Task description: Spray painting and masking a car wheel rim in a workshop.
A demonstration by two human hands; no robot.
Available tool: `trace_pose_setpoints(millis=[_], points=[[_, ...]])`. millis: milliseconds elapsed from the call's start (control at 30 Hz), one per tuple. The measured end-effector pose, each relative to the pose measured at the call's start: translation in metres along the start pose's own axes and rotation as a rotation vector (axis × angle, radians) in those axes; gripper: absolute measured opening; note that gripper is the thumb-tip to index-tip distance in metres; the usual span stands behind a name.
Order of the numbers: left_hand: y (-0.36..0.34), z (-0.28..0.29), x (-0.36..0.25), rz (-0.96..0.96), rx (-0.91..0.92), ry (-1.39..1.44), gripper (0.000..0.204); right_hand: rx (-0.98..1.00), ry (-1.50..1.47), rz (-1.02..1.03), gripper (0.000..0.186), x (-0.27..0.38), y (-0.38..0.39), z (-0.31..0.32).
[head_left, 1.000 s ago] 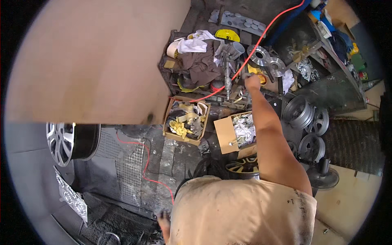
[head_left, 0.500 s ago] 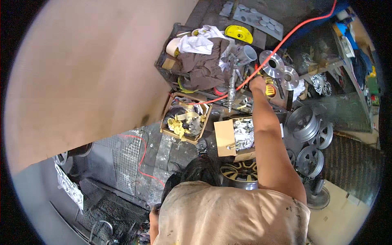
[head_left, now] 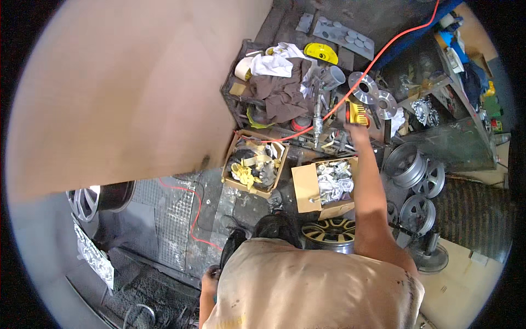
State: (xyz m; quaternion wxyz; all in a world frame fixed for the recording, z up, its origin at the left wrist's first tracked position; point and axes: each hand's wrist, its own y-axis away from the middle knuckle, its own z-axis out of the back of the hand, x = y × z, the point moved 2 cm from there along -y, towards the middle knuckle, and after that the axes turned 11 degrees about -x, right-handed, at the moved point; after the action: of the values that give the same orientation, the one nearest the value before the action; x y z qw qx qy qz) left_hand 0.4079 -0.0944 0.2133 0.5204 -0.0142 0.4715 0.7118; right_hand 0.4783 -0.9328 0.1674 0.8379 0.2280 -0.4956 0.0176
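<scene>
Left hand (head_left: 210, 274) is hanging low at the bottom centre, fingers curled, contents impossible to tell. 2 open cardboard boxes (head_left: 323, 183) are sitting mid-frame, holding crumpled white and yellow scraps within reach. Right hand (head_left: 359, 124) is stretching to the upper centre, fingers closing on a yellow tool (head_left: 357, 112) fed by an orange cord (head_left: 383, 52), above the cluttered desk (head_left: 296, 134).
</scene>
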Motion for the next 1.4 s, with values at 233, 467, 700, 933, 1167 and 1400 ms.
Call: trace_pose_setpoints(millis=[233, 467, 700, 933, 1167, 1400], points=[[-0.061, 0.023, 0.025, -0.108, 0.106, -0.180, 0.041, 0.293, -0.697, -0.482, 0.006, -0.113, 0.275, -0.016], [-0.141, 0.108, 0.014, -0.258, 0.046, -0.055, 0.041, 0.747, 0.067, -0.164, 0.026, -0.187, 0.464, -0.164], [-0.222, 0.209, -0.018, -0.343, -0.144, 0.546, 0.034, 0.772, 0.569, 0.610, 0.035, -0.029, 0.511, -0.261], [-0.279, 0.257, -0.048, -0.002, -0.313, 1.128, 0.036, 1.061, 0.061, 0.166, 0.022, 0.061, 0.570, -0.325], [-0.342, 0.294, -0.038, 0.298, -0.340, 1.382, 0.075, 1.329, -0.113, 0.026, 0.020, 0.150, 0.599, -0.411], [-0.370, 0.301, -0.039, 0.425, -0.352, 1.514, 0.061, 1.398, -0.204, 0.108, 0.027, 0.238, 0.614, -0.474]])
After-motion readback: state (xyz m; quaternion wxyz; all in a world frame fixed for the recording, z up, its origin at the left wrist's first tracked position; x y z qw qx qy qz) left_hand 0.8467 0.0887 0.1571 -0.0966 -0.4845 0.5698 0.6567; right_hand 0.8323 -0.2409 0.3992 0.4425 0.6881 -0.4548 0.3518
